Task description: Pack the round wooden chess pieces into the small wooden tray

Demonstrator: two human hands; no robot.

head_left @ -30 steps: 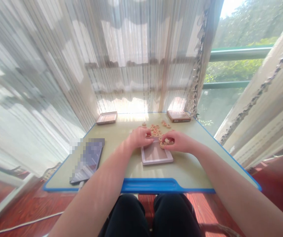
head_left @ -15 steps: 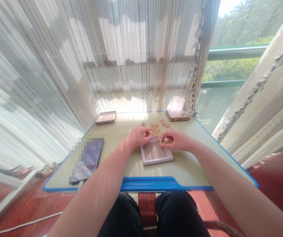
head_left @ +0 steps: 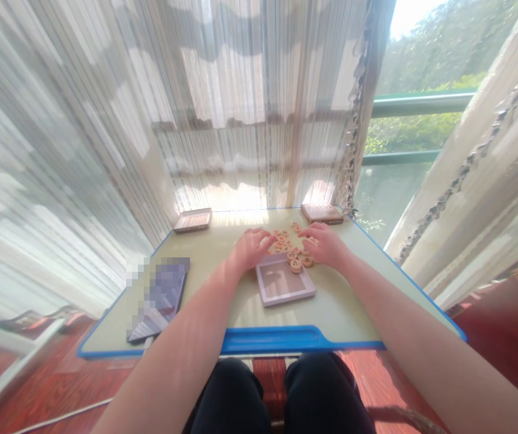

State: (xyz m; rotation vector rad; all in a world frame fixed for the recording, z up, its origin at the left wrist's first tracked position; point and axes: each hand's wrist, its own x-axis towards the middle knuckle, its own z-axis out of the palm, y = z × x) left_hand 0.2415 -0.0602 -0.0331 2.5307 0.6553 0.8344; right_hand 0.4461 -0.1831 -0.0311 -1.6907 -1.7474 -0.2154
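Note:
Round wooden Chinese chess pieces (head_left: 282, 243) with markings on top lie in a loose cluster between my hands. My left hand (head_left: 253, 246) is at the left side of the cluster, fingers apart and holding nothing visible. On the right, my right hand (head_left: 325, 242) reaches over several pieces with its fingers spread; its fingertips partly cover them. Just in front of the hands sits a shallow pale box tray (head_left: 284, 294). One chess piece (head_left: 295, 266) rests at its far right rim, with others close beside it.
A second shallow tray (head_left: 192, 220) stands at the far left corner of the table (head_left: 222, 295), and a flat brown box (head_left: 322, 213) at the far right. A pixelated tablet-like device (head_left: 168, 295) lies at left, with a white cable. Curtains hang behind.
My right hand has let go of the chess piece at the tray rim and moved away to the far right. My left hand has opened a little. The view has shifted slightly.

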